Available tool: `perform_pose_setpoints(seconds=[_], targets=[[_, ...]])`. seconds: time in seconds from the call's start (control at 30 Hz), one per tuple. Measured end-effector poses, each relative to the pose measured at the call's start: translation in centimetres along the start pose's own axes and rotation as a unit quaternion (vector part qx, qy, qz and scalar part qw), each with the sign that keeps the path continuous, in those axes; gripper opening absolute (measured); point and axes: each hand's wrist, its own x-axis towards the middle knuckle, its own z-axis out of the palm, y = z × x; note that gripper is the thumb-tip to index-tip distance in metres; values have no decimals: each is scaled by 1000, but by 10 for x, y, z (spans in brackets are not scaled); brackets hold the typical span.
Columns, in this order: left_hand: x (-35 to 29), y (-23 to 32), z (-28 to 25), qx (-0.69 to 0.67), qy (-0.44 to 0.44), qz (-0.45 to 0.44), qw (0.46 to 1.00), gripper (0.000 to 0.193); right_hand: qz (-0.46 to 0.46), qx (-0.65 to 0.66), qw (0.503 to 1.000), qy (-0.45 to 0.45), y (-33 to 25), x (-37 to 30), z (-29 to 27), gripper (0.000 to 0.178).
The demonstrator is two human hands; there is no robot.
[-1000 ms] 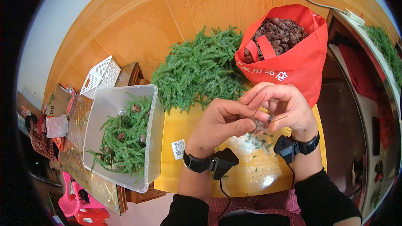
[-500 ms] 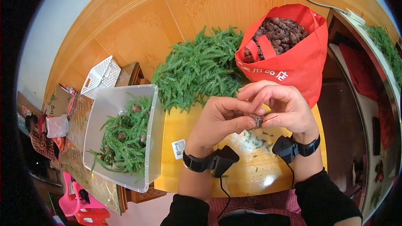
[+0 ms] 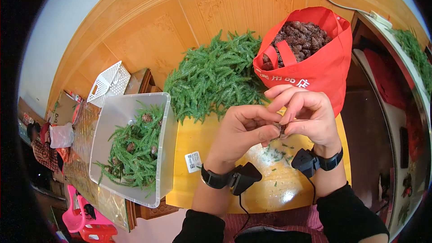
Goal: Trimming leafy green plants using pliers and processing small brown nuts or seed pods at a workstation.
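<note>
Above the yellow table [image 3: 189, 193], my left hand [image 3: 243, 132] and my right hand [image 3: 310, 112] meet with fingertips nearly touching. Between their pinched fingers is a small brown pine cone [image 3: 282, 131], mostly covered by the fingers. A thin dark strand, perhaps wire, shows by the right fingertips. Behind the hands lies a big heap of green artificial pine sprigs [image 3: 216, 72]. A red fabric bag [image 3: 330, 69] filled with brown pine cones [image 3: 301, 40] stands behind my right hand. Left of my left hand, a translucent plastic tub [image 3: 167, 153] contains sprigs with cones [image 3: 132, 146] among them.
Green needle scraps [image 3: 276, 155] and a white label [image 3: 193, 161] lie on the yellow table. A white perforated basket [image 3: 110, 83] sits beyond the tub, near the wooden panelling [image 3: 135, 31]. A pink chair [image 3: 74, 213] is at lower left, a dark cabinet [image 3: 369, 121] at right.
Both hands stay together, with the fingers shifting slightly around the pine cone. My left hand has moved a little right, and the cone is now more covered.
</note>
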Motion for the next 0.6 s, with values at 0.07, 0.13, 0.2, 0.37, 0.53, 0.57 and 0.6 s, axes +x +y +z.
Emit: perform_pose_setpoints(seconds=[0.07, 0.13, 0.2, 0.37, 0.53, 0.57, 0.6], targets=[[0, 1, -2, -1, -16, 5, 1000, 19, -5, 0, 1000, -15, -1, 2, -1, 17], [0, 1, -1, -3, -33, 9, 999, 19, -19, 42, 998, -47, -1, 3, -3, 9], [0, 2, 7, 27, 18, 27, 999, 27, 16, 59, 998, -35, -3, 0, -3, 8], [2, 2, 12, 28, 18, 60, 998, 28, 51, 119, 991, -10, -3, -4, -1, 7], [2, -3, 9, 1, -17, 91, 996, 25, 27, 116, 993, -2, -5, -3, 4, 6], [3, -5, 9, 4, -13, 110, 994, 24, 26, 114, 993, -1, -6, -3, 3, 6], [4, -6, 9, 7, -9, 129, 992, 23, 26, 92, 995, 3, -7, -4, 2, 6]])
